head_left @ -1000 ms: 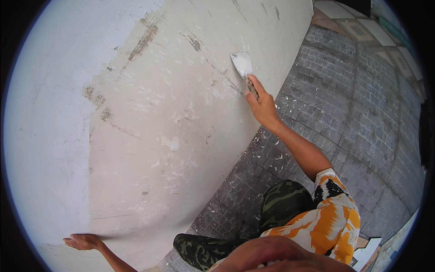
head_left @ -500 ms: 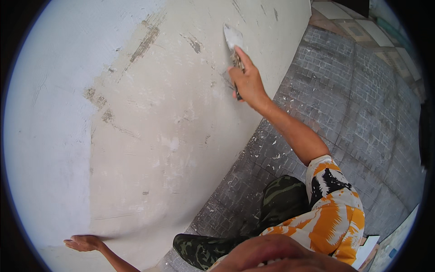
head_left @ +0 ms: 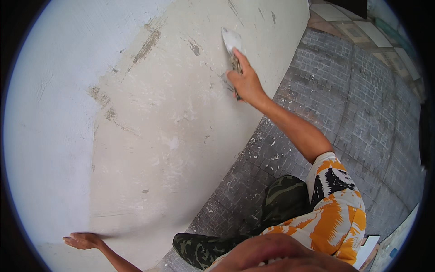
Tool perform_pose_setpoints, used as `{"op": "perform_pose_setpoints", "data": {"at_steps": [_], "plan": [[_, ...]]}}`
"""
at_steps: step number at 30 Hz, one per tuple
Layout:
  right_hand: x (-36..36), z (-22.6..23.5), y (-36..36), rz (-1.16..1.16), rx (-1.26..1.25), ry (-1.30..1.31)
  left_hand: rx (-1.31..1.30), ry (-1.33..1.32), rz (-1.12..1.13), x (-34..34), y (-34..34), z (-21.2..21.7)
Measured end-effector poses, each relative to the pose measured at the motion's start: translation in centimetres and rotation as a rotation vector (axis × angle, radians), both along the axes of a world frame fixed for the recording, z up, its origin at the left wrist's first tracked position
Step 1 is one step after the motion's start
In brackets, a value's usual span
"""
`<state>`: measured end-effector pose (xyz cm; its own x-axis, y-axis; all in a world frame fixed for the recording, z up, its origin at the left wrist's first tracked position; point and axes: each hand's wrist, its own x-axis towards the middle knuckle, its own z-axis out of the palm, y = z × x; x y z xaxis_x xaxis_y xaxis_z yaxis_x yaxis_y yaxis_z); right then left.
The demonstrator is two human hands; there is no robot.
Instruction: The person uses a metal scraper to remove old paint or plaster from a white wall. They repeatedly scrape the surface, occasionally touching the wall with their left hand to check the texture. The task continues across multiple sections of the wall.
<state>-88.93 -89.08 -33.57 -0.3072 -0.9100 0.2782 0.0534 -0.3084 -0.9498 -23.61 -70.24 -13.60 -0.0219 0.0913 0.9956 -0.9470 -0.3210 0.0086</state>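
My right hand (head_left: 247,82) is wrapped round the dirty handle of a putty knife (head_left: 232,41), one finger stretched along it toward the blade. The pale, triangular blade lies at the surface of a cream wall (head_left: 149,154). Scratches, grey-brown bare patches (head_left: 148,46) and white smears mark this wall, mostly to the left of the knife. At the lower left my left hand (head_left: 82,240) rests against the wall with its fingers stretched out and nothing in it. A whiter coated area (head_left: 50,136) covers the wall's left side.
Grey patterned paving (head_left: 326,104) runs along the wall's foot, with white flakes (head_left: 272,147) scattered near the edge. My knees in camouflage trousers (head_left: 283,199) are bent close to the wall. Flat boards or slabs (head_left: 358,34) lie at the far right.
The putty knife and my right hand have shifted very slightly, the blade tip a little lower and to the left. My left hand stays in place on the wall.
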Motion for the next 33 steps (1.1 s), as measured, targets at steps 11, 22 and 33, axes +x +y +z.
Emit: {"op": "perform_pose_setpoints", "data": {"at_steps": [11,22,33], "plan": [[-1.3,3.4,-4.5,-0.195,-0.319,0.192,-0.037,0.021,0.042,1.1,-0.4,-0.4],[-8.7,5.0,-7.7,-0.448,-0.138,0.772,-0.031,-0.007,0.016,1.0,-0.5,-0.8],[-12.1,5.3,-11.5,-0.546,0.065,1.024,-0.022,-0.01,-0.002,1.2,-0.8,-0.9]]}}
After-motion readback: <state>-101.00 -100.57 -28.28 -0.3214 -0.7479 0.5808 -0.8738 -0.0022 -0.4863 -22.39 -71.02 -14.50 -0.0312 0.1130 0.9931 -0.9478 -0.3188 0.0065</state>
